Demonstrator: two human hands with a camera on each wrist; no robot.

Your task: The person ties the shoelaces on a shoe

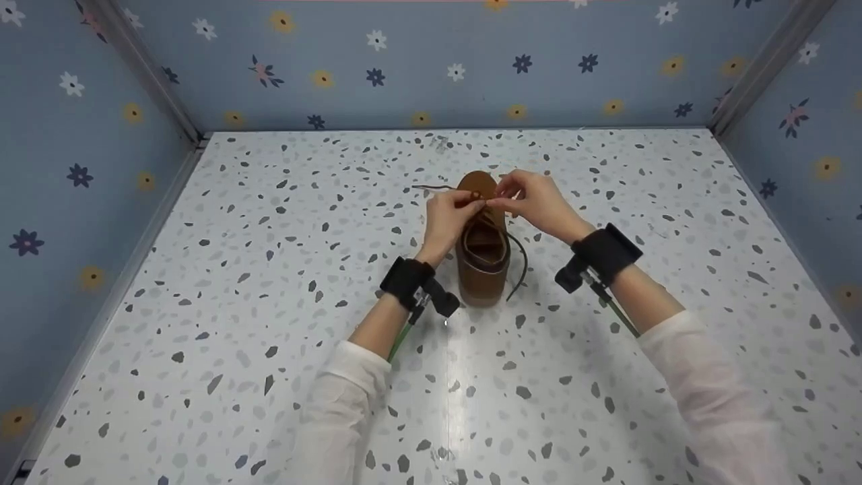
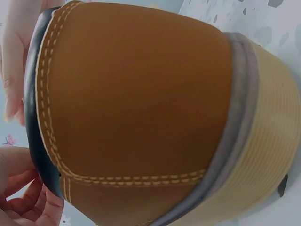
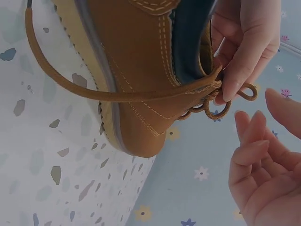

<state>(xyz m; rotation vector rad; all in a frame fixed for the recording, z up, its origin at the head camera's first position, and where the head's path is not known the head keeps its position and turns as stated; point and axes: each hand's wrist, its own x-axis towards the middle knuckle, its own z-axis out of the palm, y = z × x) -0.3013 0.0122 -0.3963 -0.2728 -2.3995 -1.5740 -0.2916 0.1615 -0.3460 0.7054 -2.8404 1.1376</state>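
A brown lace-up shoe (image 1: 481, 286) with a dark collar stands on the table, toe pointing away. My left hand (image 1: 442, 219) is over its lacing. In the right wrist view, the left thumb and finger pinch the brown shoelace (image 3: 141, 96), and a small loop (image 3: 254, 92) sticks out past them. Close beside them, my right hand (image 1: 539, 202) has its fingers loosely bent and thumb apart, with nothing between them in the right wrist view. The left wrist view is mostly filled by the shoe's stitched heel (image 2: 136, 99), which partly hides both hands.
One free lace end (image 1: 525, 259) curves down along the shoe's right side; another (image 1: 431, 186) extends left near the toe. The speckled white table (image 1: 269, 337) is bordered by blue flowered panels (image 1: 431, 67) at the back and sides.
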